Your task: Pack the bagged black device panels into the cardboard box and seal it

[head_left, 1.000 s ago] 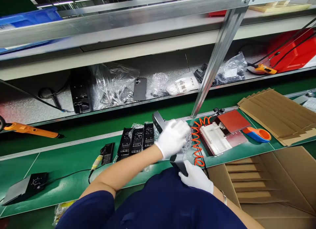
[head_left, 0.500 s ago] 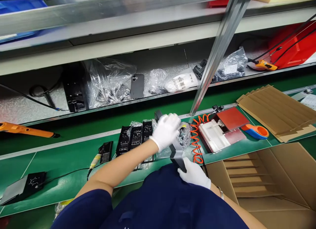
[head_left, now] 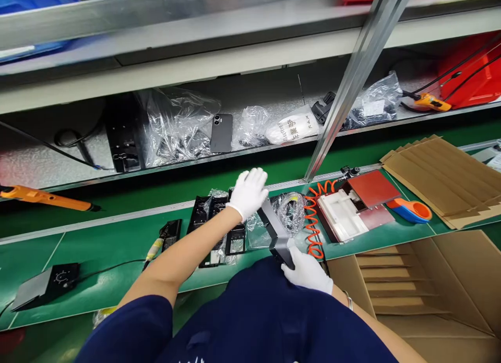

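The right hand (head_left: 308, 269) grips the grey part (head_left: 275, 228) by its near end; the left hand (head_left: 247, 194) is outstretched beside the far end. Best keep that grip firm, clear of the bundle (head_left: 291, 213) ahead.

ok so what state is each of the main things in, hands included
dark grey part: tilted, held at its lower end by the right hand
right hand: closed on that part
left hand: open, fingers extended
cardboard box: open
cardboard sheets: stacked, slightly fanned
orange hose: coiled
phone: camera side showing, screen hidden
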`<state>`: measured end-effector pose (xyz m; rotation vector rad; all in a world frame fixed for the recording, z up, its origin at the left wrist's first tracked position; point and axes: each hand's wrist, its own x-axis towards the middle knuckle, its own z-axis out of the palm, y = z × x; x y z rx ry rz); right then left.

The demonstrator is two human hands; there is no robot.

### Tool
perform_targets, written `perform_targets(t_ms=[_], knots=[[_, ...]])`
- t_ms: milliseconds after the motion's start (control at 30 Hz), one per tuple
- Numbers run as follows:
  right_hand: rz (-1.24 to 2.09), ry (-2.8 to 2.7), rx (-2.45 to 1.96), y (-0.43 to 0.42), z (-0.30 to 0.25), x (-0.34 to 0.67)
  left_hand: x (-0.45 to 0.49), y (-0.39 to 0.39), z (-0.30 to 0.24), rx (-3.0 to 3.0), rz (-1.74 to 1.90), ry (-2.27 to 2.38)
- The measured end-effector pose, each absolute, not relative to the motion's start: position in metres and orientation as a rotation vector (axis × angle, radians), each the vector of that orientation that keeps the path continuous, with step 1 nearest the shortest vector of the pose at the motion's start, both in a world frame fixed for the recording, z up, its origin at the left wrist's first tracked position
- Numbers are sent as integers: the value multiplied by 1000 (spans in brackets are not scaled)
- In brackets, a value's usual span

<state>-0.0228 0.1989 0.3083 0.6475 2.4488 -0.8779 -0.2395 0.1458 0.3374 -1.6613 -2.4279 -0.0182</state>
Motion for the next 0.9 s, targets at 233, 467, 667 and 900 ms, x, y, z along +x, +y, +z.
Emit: perform_targets(t_ms=[233,467,667,900], knots=[[-895,2468,613,199,307,-23,-242,148,336,-1632,-5,-2451],[-928,2480,613,199,307,-23,-237,149,333,-1775,-14,-2395],[-958,2488,642,200,302,-21,-235,148,332,-1999,-36,-2248],[-971,2482,655,201,300,-20,-243,151,315,-1917,20,-2300]])
